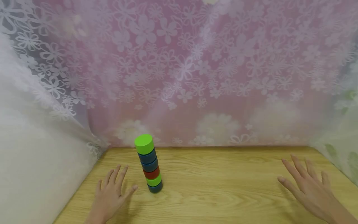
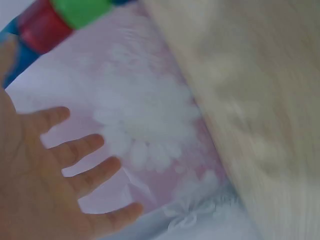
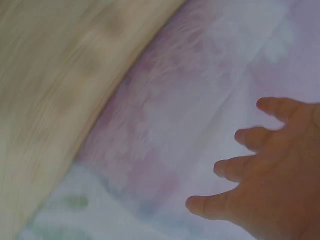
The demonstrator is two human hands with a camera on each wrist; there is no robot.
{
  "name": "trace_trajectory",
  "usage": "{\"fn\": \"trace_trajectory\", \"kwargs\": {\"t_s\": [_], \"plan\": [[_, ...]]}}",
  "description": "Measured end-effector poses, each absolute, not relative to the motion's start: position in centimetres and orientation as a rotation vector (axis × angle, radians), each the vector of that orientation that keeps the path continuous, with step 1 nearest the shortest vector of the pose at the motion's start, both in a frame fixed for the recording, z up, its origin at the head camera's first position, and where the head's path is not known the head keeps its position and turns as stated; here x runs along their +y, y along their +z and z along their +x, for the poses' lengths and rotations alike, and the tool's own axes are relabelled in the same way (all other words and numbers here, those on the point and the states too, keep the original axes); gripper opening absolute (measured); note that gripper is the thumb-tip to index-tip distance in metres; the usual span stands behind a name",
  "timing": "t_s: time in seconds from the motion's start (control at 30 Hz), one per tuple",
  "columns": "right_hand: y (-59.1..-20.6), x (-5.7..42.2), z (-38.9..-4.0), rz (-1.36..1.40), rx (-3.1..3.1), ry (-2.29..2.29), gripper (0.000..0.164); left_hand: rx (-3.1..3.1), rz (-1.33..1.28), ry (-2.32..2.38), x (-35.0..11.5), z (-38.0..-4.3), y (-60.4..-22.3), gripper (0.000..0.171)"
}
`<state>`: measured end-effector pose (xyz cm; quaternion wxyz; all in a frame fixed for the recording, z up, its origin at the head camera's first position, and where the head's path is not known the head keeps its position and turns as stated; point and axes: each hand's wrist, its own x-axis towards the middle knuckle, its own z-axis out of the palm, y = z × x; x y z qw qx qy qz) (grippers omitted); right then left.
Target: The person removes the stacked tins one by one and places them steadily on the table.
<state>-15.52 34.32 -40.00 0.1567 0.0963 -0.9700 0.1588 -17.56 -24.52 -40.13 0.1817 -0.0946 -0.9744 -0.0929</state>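
On the left part of the wooden table stands a tall stack of round blocks [image 1: 151, 168], coloured green, blue, red, green and blue from top to bottom. My left hand [image 1: 110, 193] hovers just left of the stack, fingers spread, touching nothing. Part of the stack, with red block [image 2: 45, 25] and green block [image 2: 82, 11], shows at the top of the left wrist view, beyond the left hand [image 2: 45, 180]. Far to the right, my right hand [image 1: 311, 189] is held with its fingers apart and nothing in it; the right wrist view shows this hand [image 3: 275, 165] too.
The wooden table [image 1: 218, 180] runs back to a pink curtain [image 1: 195, 77] with white flowers. White cloth [image 1: 33, 149] hangs along the left side, and a pale cloth with green leaves [image 1: 335, 133] along the right.
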Motion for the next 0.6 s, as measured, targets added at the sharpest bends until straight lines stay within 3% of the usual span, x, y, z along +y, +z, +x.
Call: {"fn": "trace_trajectory", "kwargs": {"t_s": [0.27, 0.6], "plan": [[-35.4, 30.4, -17.3, 0.360, -2.499, 0.665, 0.049, -2.631, -0.303, -0.655, -23.8, -17.7, -37.0, 0.058], [-33.9, 25.6, -19.1, 0.520, -2.289, 0.726, 0.050, -2.570, -0.339, -0.736, -23.5, -17.9, -36.4, 0.056]]}}
